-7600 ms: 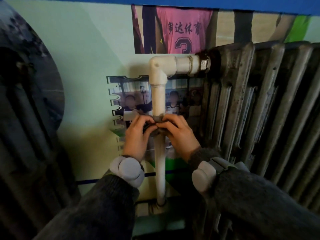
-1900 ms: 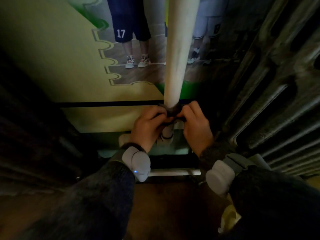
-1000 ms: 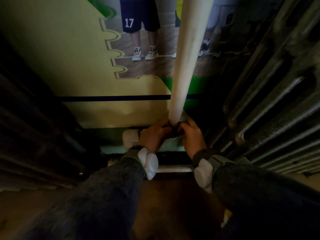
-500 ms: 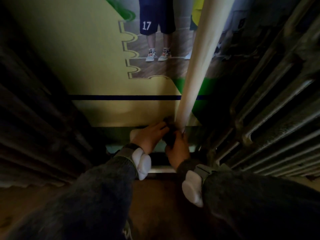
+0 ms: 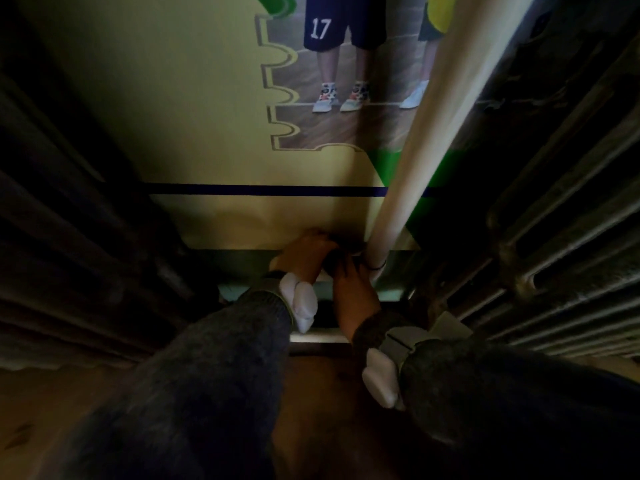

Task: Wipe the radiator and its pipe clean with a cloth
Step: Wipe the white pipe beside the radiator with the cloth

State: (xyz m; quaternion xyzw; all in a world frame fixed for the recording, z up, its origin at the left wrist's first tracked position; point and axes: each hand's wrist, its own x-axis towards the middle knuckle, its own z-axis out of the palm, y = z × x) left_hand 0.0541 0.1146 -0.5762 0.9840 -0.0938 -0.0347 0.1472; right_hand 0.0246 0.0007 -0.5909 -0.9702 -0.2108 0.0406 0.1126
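Both hands are seen low at the foot of the white pipe [image 5: 433,116], just above the floor [image 5: 329,393]. A dark cloth [image 5: 333,262] is bunched between them, against the pipe's left side. The left hand [image 5: 304,254] is curled over the cloth and grips it. The right hand [image 5: 353,289] is laid up to the cloth from the near side, fingers [image 5: 358,266] at the pipe base; too dim for its grip to be made out. A white wrist unit [image 5: 299,301] is worn on each dark sleeve. The radiator [image 5: 571,202] is on the right, just beside the pipe, and is not touched. A second ribbed radiator [image 5: 69,202] is seen in shadow on the left. Only one piece of writing can be read: "17" [image 5: 320,27], on navy shorts in the wall poster behind the pipe.
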